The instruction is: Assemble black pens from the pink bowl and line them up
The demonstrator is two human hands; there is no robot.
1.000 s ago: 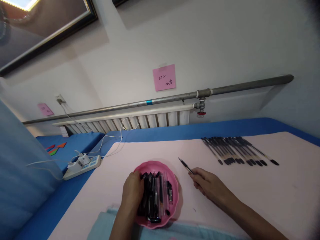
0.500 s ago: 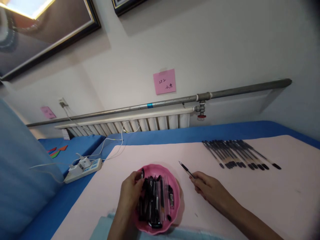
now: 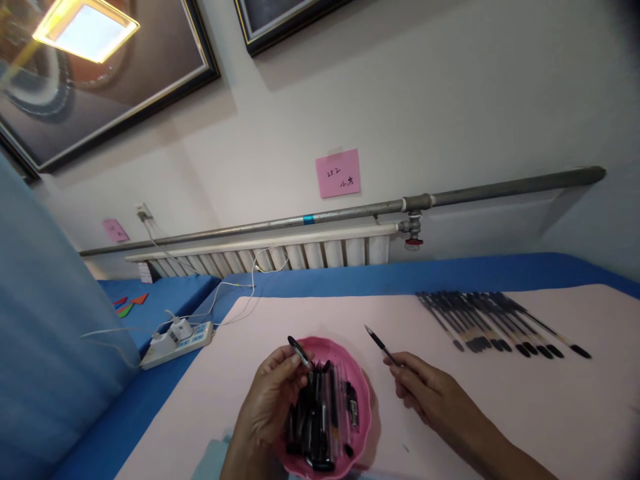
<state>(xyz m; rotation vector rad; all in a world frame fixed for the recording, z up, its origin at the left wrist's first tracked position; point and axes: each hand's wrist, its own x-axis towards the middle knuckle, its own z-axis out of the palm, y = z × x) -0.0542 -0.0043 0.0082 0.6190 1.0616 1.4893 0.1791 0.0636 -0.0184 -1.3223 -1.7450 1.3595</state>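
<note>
At the near side of the pink-covered bench (image 3: 550, 413): one pink bowl (image 3: 365, 393), scalloped rim, likely light plastic, best lifted by that rim; contents, black pen parts (image 3: 314, 415) and clear tubes (image 3: 343, 403), stiff and apt to roll. Left hand (image 3: 270, 397), over the bowl's left side — grip pinching a short black piece (image 3: 299, 349), apparently a pen cap; judged near weightless, hard and slick, best taken across its sides by the fingertips. Right hand (image 3: 425, 387), right of the bowl — grip closed on the rear of one slim pen (image 3: 381, 344), uncapped, its silver point angled away and leftward; judged light, rigid, smooth enough to twist, sturdy except at the point, best held along the barrel well back from it. Farther off, to the right: one row of slim dark sticks (image 3: 495, 321), pen-like, black-ended, slanting side by side. Behind the bench: one white radiator (image 3: 315, 255), below a grey pipe (image 3: 350, 213).
</note>
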